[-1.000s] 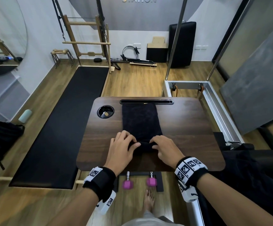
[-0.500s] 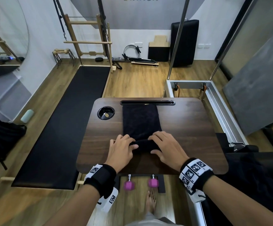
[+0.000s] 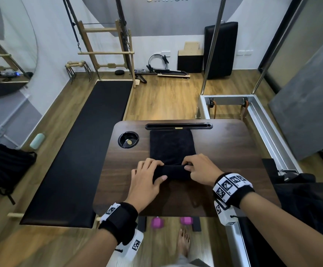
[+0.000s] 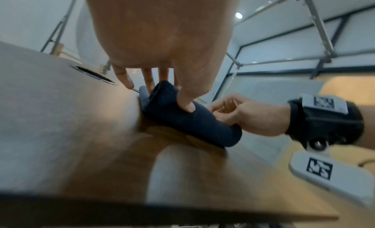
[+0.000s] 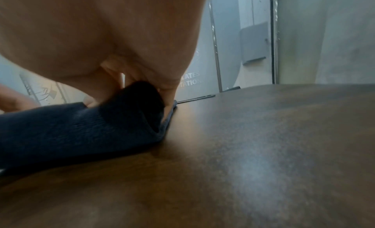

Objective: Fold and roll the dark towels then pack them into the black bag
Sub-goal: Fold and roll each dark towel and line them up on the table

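Farther up the table (image 3: 224,151) now, the towel (image 3: 172,145) roll thickens as the left hand (image 3: 147,178) and right hand (image 3: 201,170) curl over its ends, gripping it.

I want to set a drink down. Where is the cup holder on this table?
In the head view, the cup holder sits at the table's far-left corner, left of the dark towel.
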Available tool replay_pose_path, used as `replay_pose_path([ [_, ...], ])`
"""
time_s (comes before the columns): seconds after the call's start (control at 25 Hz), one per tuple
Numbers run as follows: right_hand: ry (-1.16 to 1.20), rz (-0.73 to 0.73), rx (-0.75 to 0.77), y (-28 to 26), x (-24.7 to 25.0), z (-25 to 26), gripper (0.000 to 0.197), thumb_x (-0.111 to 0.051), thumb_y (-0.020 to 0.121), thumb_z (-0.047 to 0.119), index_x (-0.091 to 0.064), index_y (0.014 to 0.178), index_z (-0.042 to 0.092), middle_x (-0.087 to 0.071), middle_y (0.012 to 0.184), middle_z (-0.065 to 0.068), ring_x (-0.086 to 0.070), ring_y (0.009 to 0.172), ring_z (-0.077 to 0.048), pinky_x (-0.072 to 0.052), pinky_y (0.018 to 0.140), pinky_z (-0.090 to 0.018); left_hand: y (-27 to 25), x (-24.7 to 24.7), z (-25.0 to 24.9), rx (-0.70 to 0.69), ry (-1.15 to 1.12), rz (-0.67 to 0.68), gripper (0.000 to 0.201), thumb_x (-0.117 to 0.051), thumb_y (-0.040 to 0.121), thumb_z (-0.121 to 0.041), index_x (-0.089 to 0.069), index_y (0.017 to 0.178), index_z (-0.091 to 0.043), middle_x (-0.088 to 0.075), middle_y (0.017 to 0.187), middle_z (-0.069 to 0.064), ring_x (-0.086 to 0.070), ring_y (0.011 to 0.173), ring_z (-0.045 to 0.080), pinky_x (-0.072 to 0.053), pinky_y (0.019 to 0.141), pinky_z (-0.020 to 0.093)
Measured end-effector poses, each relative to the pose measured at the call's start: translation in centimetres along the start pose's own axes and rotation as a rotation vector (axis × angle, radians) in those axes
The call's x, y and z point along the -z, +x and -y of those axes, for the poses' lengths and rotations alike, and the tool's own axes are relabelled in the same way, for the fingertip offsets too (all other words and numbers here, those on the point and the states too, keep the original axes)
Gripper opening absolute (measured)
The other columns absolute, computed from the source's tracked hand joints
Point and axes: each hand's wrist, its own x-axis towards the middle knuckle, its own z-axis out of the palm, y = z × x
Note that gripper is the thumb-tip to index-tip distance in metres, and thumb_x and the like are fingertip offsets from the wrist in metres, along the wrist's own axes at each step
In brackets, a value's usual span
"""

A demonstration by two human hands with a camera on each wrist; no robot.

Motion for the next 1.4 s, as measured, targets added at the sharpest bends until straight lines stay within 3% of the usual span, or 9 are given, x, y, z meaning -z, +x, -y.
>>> replay_pose_path([
  [0.12, 0.142, -0.152, 0.043, -0.1, 0.4, -0.8, 0.022, -0.072, 0.096, 0.032, -0.058, 0.112, 0.037, -0.067, 0.091, 0.013, -0.062, 0.088, -0.004, -0.055, 0.082, -0.033, 1.8, 0.2, 0.2, 0.072, -0.065, 0.032, 0.021, -0.061, 0.105, -0.033, -0.061, 0.126, -0.035, -0.056, 0.123, -0.021, -0.044, 0.122, 0.011, -0.030, 0.095, 0.037],
  [0.28, 0.009, -0.237, 0.291, -0.6, 0.7, -0.9, 0.045, -0.077, 0.083, 0.055, -0.056, 0.118, 0.035, -0.052, 0.121, 0.018, -0.050, 0.111, -0.002, -0.045, 0.095, -0.018, 4.2, 0.2, 0.7, 0.128, -0.002, 0.130, 0.025, -0.048, 0.111, -0.031, -0.062, 0.131, -0.027, -0.059, 0.124, -0.014, -0.044, 0.121, 0.016, -0.027, 0.096, 0.039],
  [0.48, -0.083, -0.059, 0.233, 0.4, 1.1, -1.0, 0.044, -0.075, 0.091, 0.042, -0.051, 0.127, 0.032, -0.063, 0.122, 0.010, -0.061, 0.109, -0.012, -0.052, 0.094, -0.031, 5.8, 0.7, 1.2, 0.146, -0.032, 0.195, 0.020, -0.038, 0.113, -0.039, -0.057, 0.114, -0.033, -0.062, 0.108, -0.012, -0.051, 0.112, 0.019, -0.027, 0.095, 0.042],
  [0.6, -0.051, 0.004, 0.182, 1.5, 2.1, -1.1, 0.026, -0.064, 0.100, 0.040, -0.057, 0.123, 0.029, -0.069, 0.115, 0.007, -0.065, 0.104, -0.017, -0.054, 0.090, -0.040, 5.5, 0.6, 1.3, 0.082, -0.052, 0.088, 0.022, -0.035, 0.111, -0.049, -0.047, 0.127, -0.038, -0.056, 0.117, -0.012, -0.053, 0.116, 0.012, -0.035, 0.098, 0.043],
  [0.76, 0.043, 0.028, 0.103, 3.0, 2.4, -1.2, 0.017, -0.055, 0.106, 0.032, -0.065, 0.117, 0.023, -0.072, 0.106, 0.001, -0.066, 0.100, -0.021, -0.054, 0.089, -0.046, 4.7, 0.4, 1.5, -0.026, -0.039, 0.050, 0.047, -0.059, 0.098, -0.063, -0.046, 0.136, -0.040, -0.038, 0.133, -0.014, -0.040, 0.125, 0.007, -0.039, 0.098, 0.036],
  [0.92, 0.021, -0.080, 0.132, 4.1, 1.7, -1.4, 0.024, -0.054, 0.106, 0.034, -0.070, 0.118, 0.019, -0.059, 0.110, 0.006, -0.057, 0.103, -0.013, -0.053, 0.093, -0.040, 6.1, 0.6, 2.1, 0.028, -0.132, 0.033, 0.037, -0.072, 0.095, -0.041, -0.057, 0.129, -0.041, -0.050, 0.125, -0.026, -0.041, 0.121, 0.006, -0.038, 0.100, 0.040],
  [1.12, -0.162, -0.147, 0.293, 4.5, 1.9, -1.6, 0.066, -0.062, 0.091, 0.064, -0.048, 0.146, 0.030, -0.048, 0.131, 0.011, -0.044, 0.121, -0.008, -0.038, 0.105, -0.030, 9.1, 1.0, 2.7, 0.130, -0.125, 0.118, 0.026, -0.055, 0.106, -0.047, -0.061, 0.128, -0.035, -0.057, 0.116, -0.022, -0.043, 0.120, 0.010, -0.026, 0.097, 0.038],
  [1.28, -0.165, -0.094, 0.292, 5.8, 2.7, -2.0, 0.047, -0.065, 0.097, 0.047, -0.054, 0.139, 0.028, -0.059, 0.128, 0.011, -0.053, 0.119, -0.011, -0.035, 0.111, -0.035, 10.9, 1.4, 2.5, 0.232, -0.160, 0.161, 0.027, -0.043, 0.107, -0.056, -0.054, 0.121, -0.036, -0.060, 0.115, -0.013, -0.047, 0.120, 0.016, -0.031, 0.102, 0.041],
  [1.4, -0.016, -0.004, 0.225, 6.8, 3.5, -2.4, 0.029, -0.056, 0.104, 0.043, -0.060, 0.128, 0.028, -0.066, 0.118, 0.008, -0.060, 0.109, -0.014, -0.046, 0.101, -0.037, 11.2, 0.9, 2.0, 0.249, -0.311, -0.025, 0.033, -0.044, 0.107, -0.057, -0.053, 0.128, -0.033, -0.063, 0.126, -0.008, -0.057, 0.124, 0.013, -0.045, 0.109, 0.045],
])
